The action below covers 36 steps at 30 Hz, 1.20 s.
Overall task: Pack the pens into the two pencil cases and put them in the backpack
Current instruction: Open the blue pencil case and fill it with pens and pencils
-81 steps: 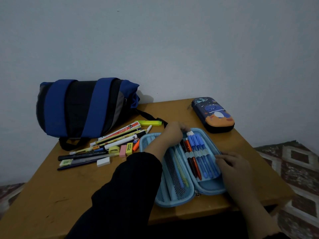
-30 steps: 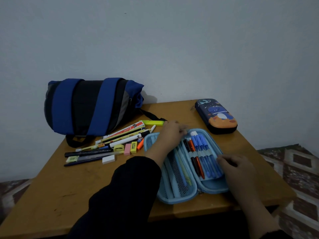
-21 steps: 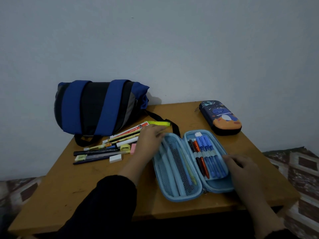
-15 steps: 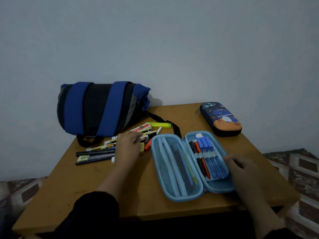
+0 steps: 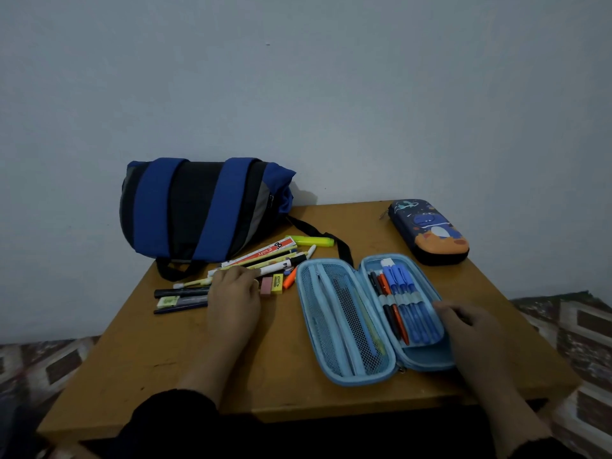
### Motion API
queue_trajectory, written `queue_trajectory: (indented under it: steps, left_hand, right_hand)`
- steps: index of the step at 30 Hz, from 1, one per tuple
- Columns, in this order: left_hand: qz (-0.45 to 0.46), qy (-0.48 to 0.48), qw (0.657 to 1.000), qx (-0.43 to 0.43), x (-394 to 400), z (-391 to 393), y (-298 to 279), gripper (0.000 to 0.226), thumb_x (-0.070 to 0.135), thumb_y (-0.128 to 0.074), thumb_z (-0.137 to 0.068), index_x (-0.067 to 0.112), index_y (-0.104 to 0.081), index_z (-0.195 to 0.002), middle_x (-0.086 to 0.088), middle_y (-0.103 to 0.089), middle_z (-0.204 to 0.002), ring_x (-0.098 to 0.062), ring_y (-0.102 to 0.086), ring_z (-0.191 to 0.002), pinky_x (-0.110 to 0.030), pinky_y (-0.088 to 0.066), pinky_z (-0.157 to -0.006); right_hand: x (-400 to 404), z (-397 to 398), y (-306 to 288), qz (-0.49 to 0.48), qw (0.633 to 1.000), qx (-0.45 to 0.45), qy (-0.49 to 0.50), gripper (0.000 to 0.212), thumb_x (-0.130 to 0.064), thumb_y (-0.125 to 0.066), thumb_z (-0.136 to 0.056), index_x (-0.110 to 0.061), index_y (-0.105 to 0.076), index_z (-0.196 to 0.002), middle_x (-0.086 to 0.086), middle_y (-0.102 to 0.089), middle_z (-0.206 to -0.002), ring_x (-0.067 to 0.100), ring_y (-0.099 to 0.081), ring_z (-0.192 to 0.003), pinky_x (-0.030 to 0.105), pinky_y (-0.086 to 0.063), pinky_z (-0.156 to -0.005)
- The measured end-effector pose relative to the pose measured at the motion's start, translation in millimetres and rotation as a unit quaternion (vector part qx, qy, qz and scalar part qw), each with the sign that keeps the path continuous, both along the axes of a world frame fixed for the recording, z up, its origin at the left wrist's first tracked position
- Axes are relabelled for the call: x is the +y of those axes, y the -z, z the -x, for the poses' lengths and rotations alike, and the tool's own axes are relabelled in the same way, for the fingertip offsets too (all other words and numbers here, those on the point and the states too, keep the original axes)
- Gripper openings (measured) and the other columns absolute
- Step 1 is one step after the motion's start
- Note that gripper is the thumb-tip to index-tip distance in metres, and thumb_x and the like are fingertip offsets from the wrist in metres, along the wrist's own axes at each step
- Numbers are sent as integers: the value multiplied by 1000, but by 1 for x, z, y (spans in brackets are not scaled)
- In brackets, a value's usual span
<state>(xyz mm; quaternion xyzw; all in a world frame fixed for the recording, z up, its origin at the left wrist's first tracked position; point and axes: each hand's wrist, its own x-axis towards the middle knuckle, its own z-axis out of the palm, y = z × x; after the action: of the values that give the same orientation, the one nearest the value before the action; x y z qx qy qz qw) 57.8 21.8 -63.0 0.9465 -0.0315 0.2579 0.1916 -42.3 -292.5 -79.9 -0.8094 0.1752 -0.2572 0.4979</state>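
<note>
Left hand (image 5: pixel 234 294) has left the open case (image 5: pixel 371 318) and now lies, fingers relaxed, on the loose pens (image 5: pixel 265 260); none yet gripped. Right hand (image 5: pixel 470 326) rests on the case's right edge. Next pen pending.

Dim, bluish, even light, with no glare. The backpack (image 5: pixel 202 210) throws a soft shadow rightward on the wall (image 5: pixel 331 94). The table's (image 5: pixel 159 359) near edge sinks into darkness. Detail is soft and grainy; wide-angle bending shows toward the frame edges.
</note>
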Motion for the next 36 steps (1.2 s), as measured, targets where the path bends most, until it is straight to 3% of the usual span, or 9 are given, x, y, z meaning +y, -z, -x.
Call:
queue_trajectory:
  steps: [6,10,14,16,18,21,30,32,36]
  left_hand:
    - [-20,-63,997,33,8,-4,-3,32,17,-50,-96,13,-61,-126,-8,-58,-125,-27,-43,-119,-40,-41,-94]
    - [-39,-48,997,41,9,-8,-1,30,22,-47,-98,16,-62,-124,-4,-59,-124,-24,-43,-117,-37,-39,-92]
    - [-71,-14,997,24,9,-9,2,30,22,-45,-99,16,-63,-123,-4,-60,-124,-25,-45,-117,-38,-39,-92]
    - [-68,-16,997,41,8,-9,2,36,31,-40,-100,21,-56,-130,-1,-53,-135,-22,-39,-127,-40,-33,-103]
    - [-81,-13,993,85,7,-12,3,46,43,-31,-101,27,-39,-144,1,-34,-153,-20,-21,-143,-45,-15,-115]
    - [-104,12,984,147,5,-17,6,55,53,-18,-100,34,-18,-151,6,-16,-160,-17,-5,-148,-48,2,-117]
    - [-110,17,986,121,4,-7,7,48,50,-24,-100,32,-38,-142,8,-41,-148,-15,-30,-139,-44,-18,-116]
    - [-117,3,987,112,4,-5,7,47,47,-25,-100,29,-41,-141,7,-46,-144,-16,-34,-135,-42,-22,-115]
    - [-94,-7,983,158,3,-9,6,55,48,-20,-101,23,-29,-149,4,-32,-154,-16,-20,-145,-43,-12,-119]
  right_hand:
    - [1,-2,-1,7,1000,-14,8,14,-23,-60,-91,-15,-71,-87,5,-62,-90,17,-56,-84,28,-42,-62]
    - [0,-3,2,3,1000,-9,5,17,-25,-60,-91,-14,-73,-89,4,-64,-90,19,-59,-87,35,-48,-68]
    - [1,-1,0,4,1000,-9,5,16,-24,-59,-91,-14,-72,-91,2,-64,-92,18,-58,-87,32,-45,-66]
    - [2,-1,0,1,1000,-9,7,17,-24,-60,-91,-13,-72,-92,4,-64,-93,19,-58,-89,34,-46,-68]
    - [2,-1,-2,-2,1000,-7,7,18,-24,-59,-91,-12,-72,-93,4,-64,-93,20,-58,-89,36,-48,-71]
    - [1,-1,-1,-4,1000,1,6,18,-25,-59,-91,-13,-72,-94,4,-65,-95,21,-59,-91,38,-50,-73]
    - [5,3,-7,-13,999,27,20,20,-9,-53,-94,-17,-70,-100,2,-60,-96,13,-53,-83,27,-43,-58]
    - [6,3,-8,-15,999,28,24,20,-10,-52,-94,-17,-70,-101,3,-61,-98,12,-53,-81,30,-44,-59]
    - [6,4,-10,-11,999,32,30,22,-9,-52,-94,-16,-70,-103,3,-62,-95,16,-55,-80,32,-45,-59]
